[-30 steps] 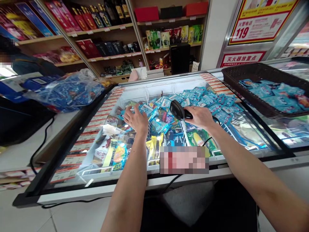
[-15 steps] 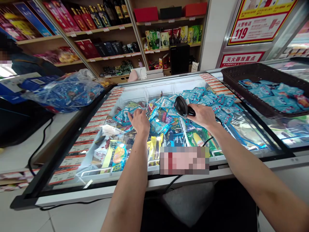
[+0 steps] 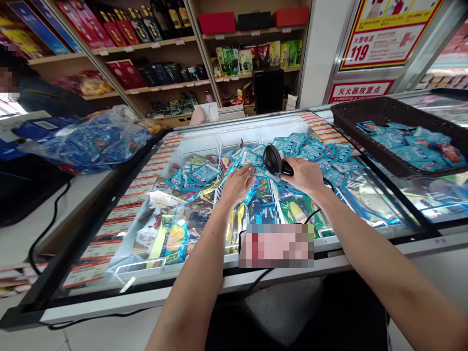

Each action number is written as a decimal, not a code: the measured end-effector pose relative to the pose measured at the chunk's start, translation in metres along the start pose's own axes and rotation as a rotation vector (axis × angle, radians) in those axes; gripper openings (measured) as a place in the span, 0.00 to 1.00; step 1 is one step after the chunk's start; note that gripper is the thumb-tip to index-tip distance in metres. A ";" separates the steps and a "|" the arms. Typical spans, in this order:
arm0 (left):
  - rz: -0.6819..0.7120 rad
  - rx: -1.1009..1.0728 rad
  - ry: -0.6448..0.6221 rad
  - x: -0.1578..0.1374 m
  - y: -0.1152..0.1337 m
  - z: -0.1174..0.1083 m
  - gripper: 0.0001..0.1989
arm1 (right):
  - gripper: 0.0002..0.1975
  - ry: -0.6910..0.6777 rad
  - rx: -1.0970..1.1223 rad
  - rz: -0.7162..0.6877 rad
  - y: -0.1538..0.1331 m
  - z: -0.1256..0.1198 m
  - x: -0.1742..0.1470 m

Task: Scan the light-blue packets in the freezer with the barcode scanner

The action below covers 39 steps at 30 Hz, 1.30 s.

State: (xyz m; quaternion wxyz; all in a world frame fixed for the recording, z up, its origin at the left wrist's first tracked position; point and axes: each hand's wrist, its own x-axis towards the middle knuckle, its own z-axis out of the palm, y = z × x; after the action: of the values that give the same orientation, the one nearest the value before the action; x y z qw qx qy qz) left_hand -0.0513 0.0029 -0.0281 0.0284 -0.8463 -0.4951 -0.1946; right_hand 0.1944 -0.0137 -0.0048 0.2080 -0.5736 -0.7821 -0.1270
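In my right hand (image 3: 305,175) is a black handheld barcode scanner (image 3: 272,160), fingers wrapped round its handle and head turned to the left. My left hand (image 3: 238,185) lies just left of the scanner, palm down with fingers stretched out, at the near edge of some blue snack packets (image 3: 250,157). Whether its fingertips touch a packet, I cannot tell. A small pile of similar blue packets (image 3: 195,176) lies further left on the glass freezer top (image 3: 146,214). More blue packets (image 3: 321,151) spread out behind and right of my right hand.
A brown basket (image 3: 365,151) with blue packets stands at the right. At the left is a clear plastic bag (image 3: 109,139) of blue packets, with a person (image 3: 47,97) behind it. The scanner's black cable (image 3: 310,216) runs past a phone-like pixelated object (image 3: 277,246) at the front edge.
My left hand has moved right, from the left pile of packets to those beside the scanner. The right hand keeps the scanner in nearly the same place. The view has shifted slightly.
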 end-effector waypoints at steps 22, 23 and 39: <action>-0.586 0.179 0.350 -0.011 0.001 -0.005 0.33 | 0.21 0.022 -0.001 -0.018 -0.004 -0.003 -0.001; -0.612 0.187 0.353 -0.011 0.000 -0.005 0.34 | 0.21 0.022 -0.002 -0.018 -0.004 -0.003 -0.001; -0.661 -0.015 0.271 -0.005 -0.005 -0.006 0.33 | 0.22 0.006 0.027 -0.053 -0.005 -0.003 -0.002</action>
State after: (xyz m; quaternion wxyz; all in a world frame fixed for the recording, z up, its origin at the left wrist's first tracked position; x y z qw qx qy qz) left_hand -0.0592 -0.0004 -0.0245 0.0229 -0.6070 -0.7325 -0.3073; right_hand 0.1904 -0.0181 -0.0030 0.2147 -0.5495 -0.7979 -0.1237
